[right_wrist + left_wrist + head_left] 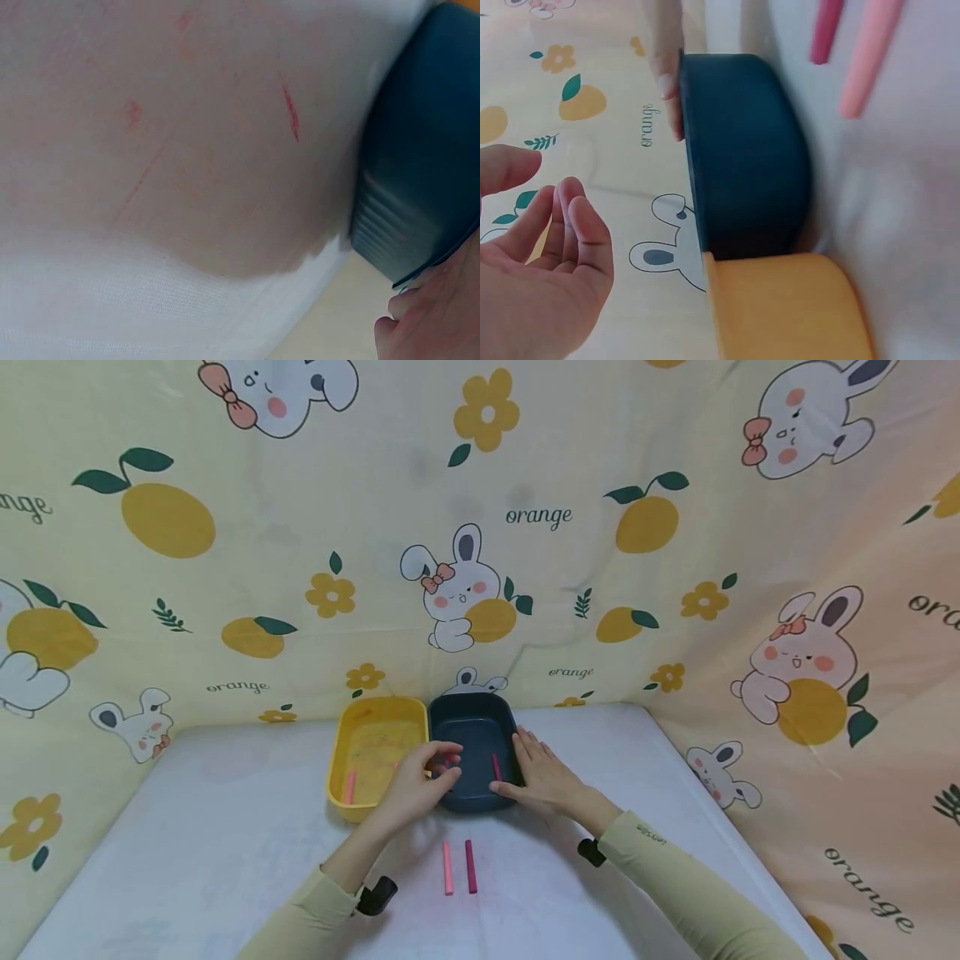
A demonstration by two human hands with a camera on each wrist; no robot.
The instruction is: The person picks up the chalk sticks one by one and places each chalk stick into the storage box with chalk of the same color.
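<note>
My left hand (420,781) hovers where the yellow bin (340,739) and the dark blue bin (472,802) meet, its fingers loosely bent. In the left wrist view a gap shows between thumb and fingers, with nothing held. My right hand (551,777) rests along the right side of the dark blue bin, fingers straight and thumb at the front rim. A dark red crayon (496,767) leans inside this bin, near that thumb. Inside the yellow bin stands a pink crayon (350,787); another pink bit (396,766) shows beside my left wrist.
In front of the bins, a pink crayon (447,867) and a dark red crayon (471,867) lie side by side on the white tablecloth (247,827). Red marks (291,112) streak the cloth. A printed curtain (360,510) hangs behind the table and along its right side.
</note>
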